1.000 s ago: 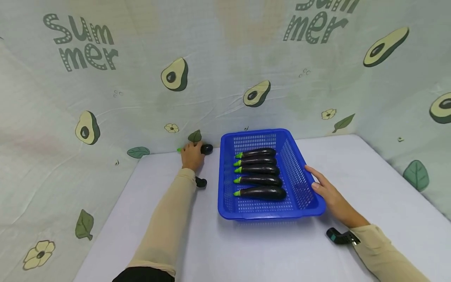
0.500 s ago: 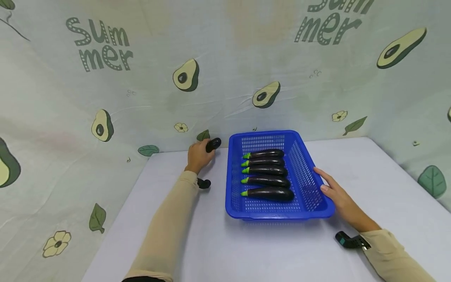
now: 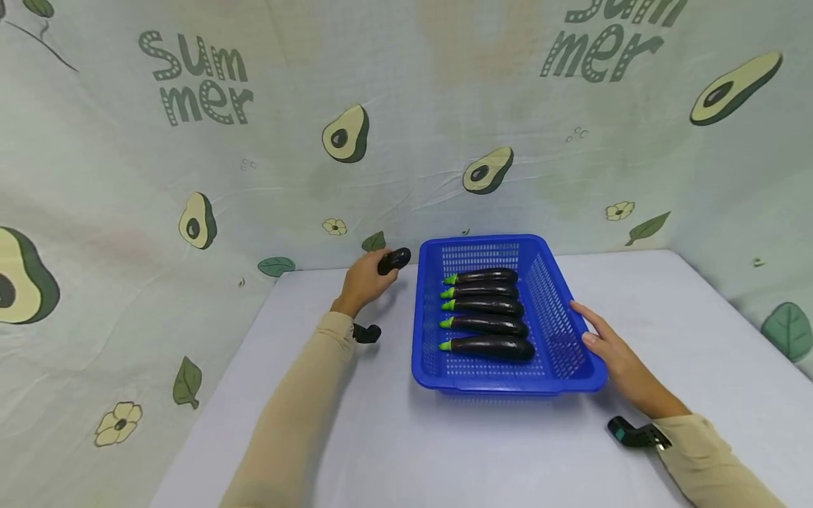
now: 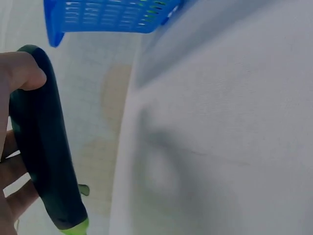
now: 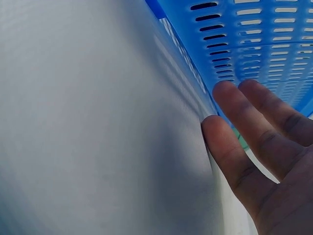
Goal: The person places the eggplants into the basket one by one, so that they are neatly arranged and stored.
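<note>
My left hand (image 3: 363, 283) grips a dark purple eggplant (image 3: 395, 261) above the back of the table, just left of a blue plastic basket (image 3: 508, 386). In the left wrist view the thumb presses one side of the eggplant (image 4: 46, 142) and the fingers curl behind it, its green stem end pointing down the frame. Several eggplants (image 3: 488, 306) lie in a row in the basket, green stems to the left. My right hand (image 3: 619, 361) rests at the basket's right side; in the right wrist view its fairly straight fingers (image 5: 232, 152) lie along the slotted outer wall.
A white cloth-covered table (image 3: 381, 437) carries the basket. Right behind it hangs a pale curtain (image 3: 406, 106) printed with avocados and leaves. Black wrist cameras (image 3: 635, 434) sit at both wrists.
My left hand has picked the eggplant up from the back edge of the table and moved it right, toward the basket. The right hand stays at the basket's side. The head view has shifted slightly.
</note>
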Action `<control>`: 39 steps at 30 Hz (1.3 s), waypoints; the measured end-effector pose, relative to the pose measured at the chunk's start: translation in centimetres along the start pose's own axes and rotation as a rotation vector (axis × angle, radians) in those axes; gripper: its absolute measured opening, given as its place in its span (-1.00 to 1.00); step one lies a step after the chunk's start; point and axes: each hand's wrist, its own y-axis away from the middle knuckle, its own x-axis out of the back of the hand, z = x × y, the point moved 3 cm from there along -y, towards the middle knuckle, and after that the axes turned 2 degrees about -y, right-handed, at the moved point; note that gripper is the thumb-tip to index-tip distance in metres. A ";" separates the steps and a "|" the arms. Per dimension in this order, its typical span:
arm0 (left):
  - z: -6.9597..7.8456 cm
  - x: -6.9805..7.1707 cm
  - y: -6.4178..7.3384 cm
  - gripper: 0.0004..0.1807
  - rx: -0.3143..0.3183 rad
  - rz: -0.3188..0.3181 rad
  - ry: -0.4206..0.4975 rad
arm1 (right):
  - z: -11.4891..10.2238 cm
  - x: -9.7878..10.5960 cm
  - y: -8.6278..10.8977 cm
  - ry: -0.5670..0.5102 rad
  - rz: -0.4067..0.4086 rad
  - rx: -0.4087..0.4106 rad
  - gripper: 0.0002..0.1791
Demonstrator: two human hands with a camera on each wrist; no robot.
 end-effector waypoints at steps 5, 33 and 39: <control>0.6 0.8 0.4 -0.44 -0.008 -0.058 0.020 | 0.2 0.0 0.0 0.004 -0.005 -0.012 -0.38; 5.5 2.6 0.5 -0.42 -0.068 -0.209 0.186 | 0.1 0.4 -0.1 0.008 0.010 0.008 -0.40; 6.0 3.3 0.9 -0.44 -0.100 -0.191 0.195 | -0.1 0.4 0.0 0.035 0.014 0.019 -0.40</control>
